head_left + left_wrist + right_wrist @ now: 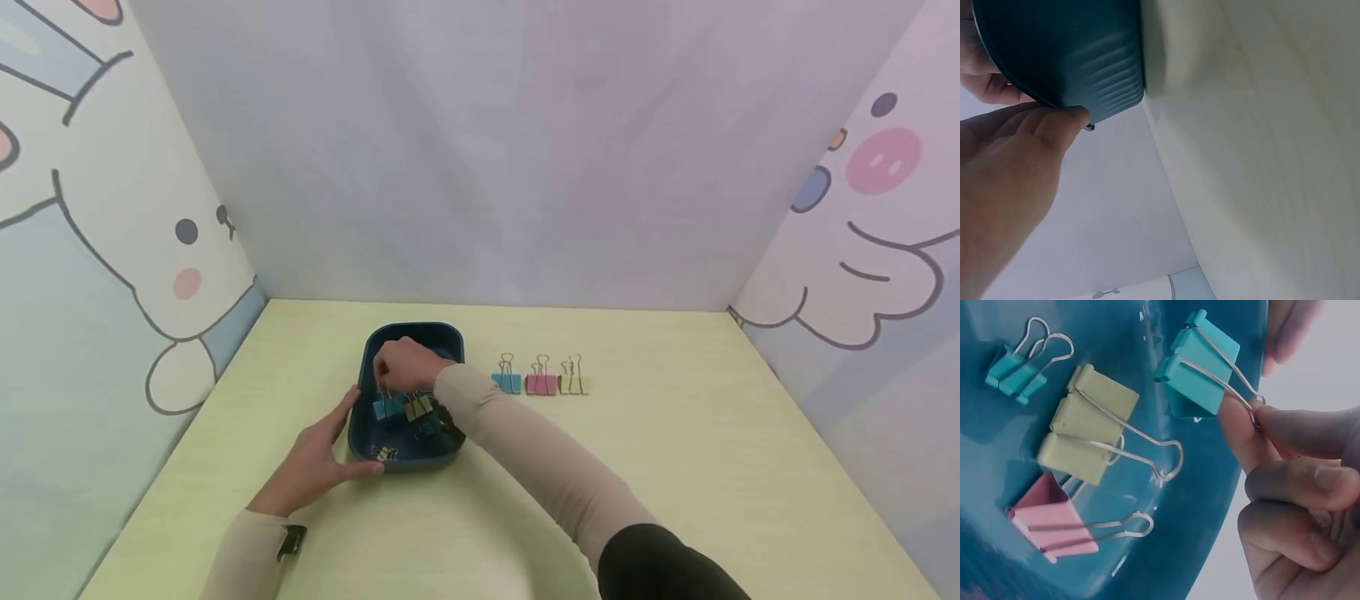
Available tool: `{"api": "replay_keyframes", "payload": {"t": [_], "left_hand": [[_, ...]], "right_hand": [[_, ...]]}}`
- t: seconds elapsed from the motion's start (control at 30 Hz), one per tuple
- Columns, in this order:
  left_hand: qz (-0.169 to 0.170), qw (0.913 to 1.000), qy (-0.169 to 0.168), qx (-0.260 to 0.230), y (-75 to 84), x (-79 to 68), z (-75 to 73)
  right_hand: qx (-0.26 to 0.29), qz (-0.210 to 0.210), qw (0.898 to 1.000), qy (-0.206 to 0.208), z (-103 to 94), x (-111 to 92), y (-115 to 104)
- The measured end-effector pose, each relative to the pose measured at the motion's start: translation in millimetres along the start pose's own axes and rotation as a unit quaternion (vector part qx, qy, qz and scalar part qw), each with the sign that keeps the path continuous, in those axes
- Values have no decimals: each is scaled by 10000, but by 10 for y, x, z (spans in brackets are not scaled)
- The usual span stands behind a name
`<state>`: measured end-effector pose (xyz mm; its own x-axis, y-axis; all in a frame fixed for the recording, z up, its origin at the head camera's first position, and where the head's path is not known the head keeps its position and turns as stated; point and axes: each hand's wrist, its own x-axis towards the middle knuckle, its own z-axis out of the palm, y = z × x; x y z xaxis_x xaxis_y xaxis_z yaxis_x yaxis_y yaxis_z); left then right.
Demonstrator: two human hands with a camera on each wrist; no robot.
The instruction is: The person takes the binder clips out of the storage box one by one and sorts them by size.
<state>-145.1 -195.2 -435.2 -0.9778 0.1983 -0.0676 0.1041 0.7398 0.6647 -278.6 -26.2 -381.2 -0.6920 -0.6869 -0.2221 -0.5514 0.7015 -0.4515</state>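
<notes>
My right hand point(411, 365) is inside a dark blue tray point(457, 337). Its thumb and forefinger pinch the wire handle of a teal binder clip point(1204, 369), while the other fingers curl in. Beside that clip lie a yellow binder clip point(1088, 425), a pink binder clip point(1054, 522) and a smaller teal binder clip point(1016, 374). At the tray's near left corner, my left hand point(311, 467) is spread with straight fingers, forefinger against the left side and thumb at the front rim. The left wrist view shows fingertips point(1075, 119) against the tray's outer wall.
Right of the tray, a blue binder clip point(507, 383), a pink binder clip point(541, 384) and a yellow binder clip point(573, 384) stand in a row on the pale yellow table point(675, 433). A small yellowish clip point(384, 454) lies near the tray's front. Walls enclose the table.
</notes>
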Motion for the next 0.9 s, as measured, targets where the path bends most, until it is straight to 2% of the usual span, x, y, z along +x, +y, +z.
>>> {"api": "replay_keyframes", "payload": {"t": [0.37, 0.6, 0.9], "left_hand": [[110, 9999, 75, 26, -10, 10, 3], [197, 9997, 130, 14, -6, 15, 4], [104, 9999, 93, -39, -11, 16, 15]], "right_hand": [[382, -153, 9988, 254, -169, -150, 130], [501, -281, 9949, 828, -267, -202, 327], [782, -246, 9899, 1160, -392, -312, 544]]}}
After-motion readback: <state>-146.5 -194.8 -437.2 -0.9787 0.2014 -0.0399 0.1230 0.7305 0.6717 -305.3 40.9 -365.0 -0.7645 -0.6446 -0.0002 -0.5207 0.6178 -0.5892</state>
